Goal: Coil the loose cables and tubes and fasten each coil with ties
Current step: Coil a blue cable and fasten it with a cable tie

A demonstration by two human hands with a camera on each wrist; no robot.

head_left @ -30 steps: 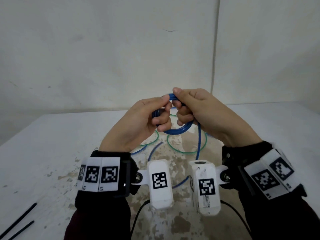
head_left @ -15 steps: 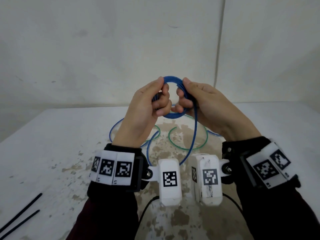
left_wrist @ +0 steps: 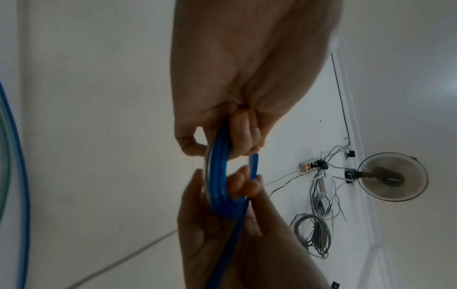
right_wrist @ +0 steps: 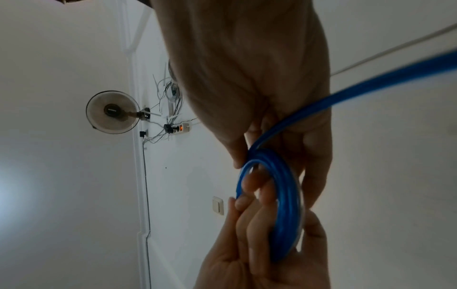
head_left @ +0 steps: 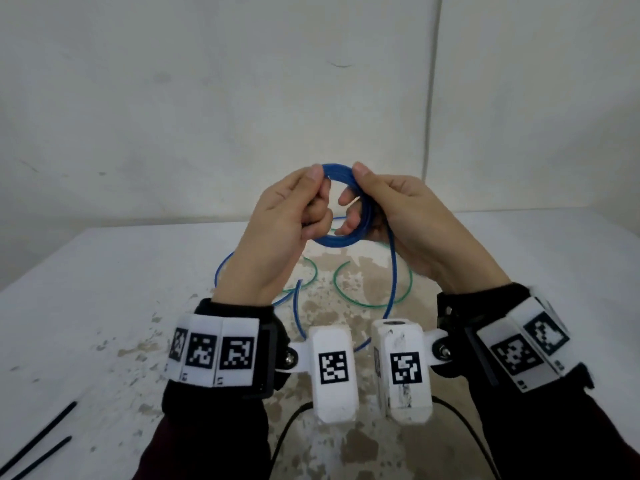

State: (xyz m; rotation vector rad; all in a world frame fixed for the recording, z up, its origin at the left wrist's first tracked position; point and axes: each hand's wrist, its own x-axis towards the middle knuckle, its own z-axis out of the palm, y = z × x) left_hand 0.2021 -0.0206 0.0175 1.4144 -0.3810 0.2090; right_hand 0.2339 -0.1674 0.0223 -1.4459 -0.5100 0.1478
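Below both hands lies the worn table (head_left: 104, 289), with a loose green tube (head_left: 374, 301) under the wrists and black ties (head_left: 38, 441) well off to the left. The left hand (head_left: 273, 237) and right hand (head_left: 408, 223) each pinch the blue tube coil (head_left: 341, 240) raised between them. Its uncoiled tail hangs to the table; if either pinch slackens, the springy turns will likely burst apart.
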